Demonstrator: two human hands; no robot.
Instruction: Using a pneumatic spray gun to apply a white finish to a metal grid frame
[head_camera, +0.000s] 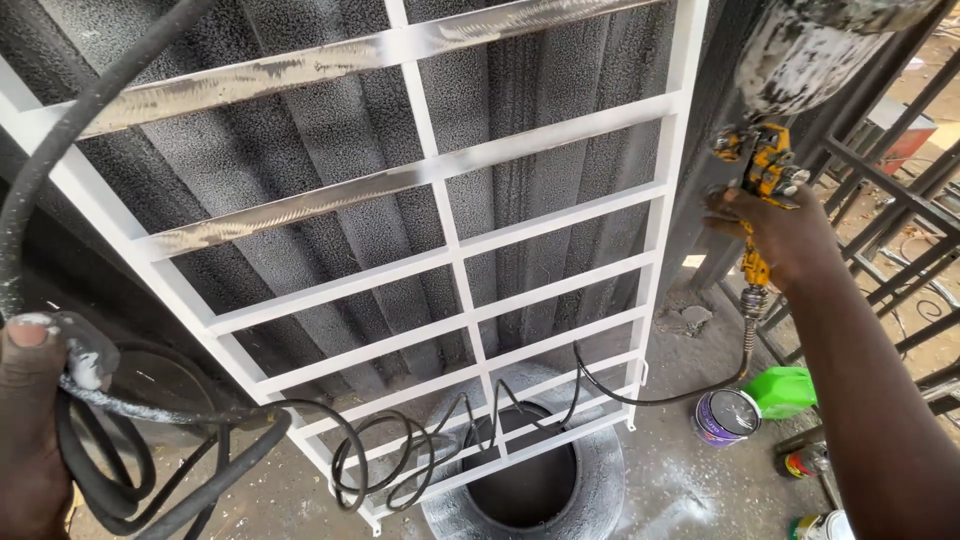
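Right hand (785, 235) is closed round the handle of a yellow spray gun (765, 170), held up at the right edge of a white metal grille (450, 245); the gun's paint-spattered cup (810, 50) sits on top, tilted toward the upper right corner of the view. A thin black coiled air hose (480, 420) runs down from the bottom of the gun, dips near the ground and loops in coils across the lower bars of the grille toward the left. Left hand (35, 420), lower left corner, is gripped shut on a bundle of thick black hose (100, 480), thumb on top with white paint on the nail; one length of this hose rises up and arcs across the upper left of the frame. The grille leans tilted against a dark corrugated wall (300, 170) speckled with overspray; most bars are white, while some upper bars show bare grey metal streaks. A tyre (600, 490) dusted with white lies on the ground at the grille's base. To the right, on the ground: an open paint tin (727, 415) with a purple side, just beside a bright green container (785, 390), more small tins lower right, partly cut off. Dark metal railings (900, 210) stand at the far right.
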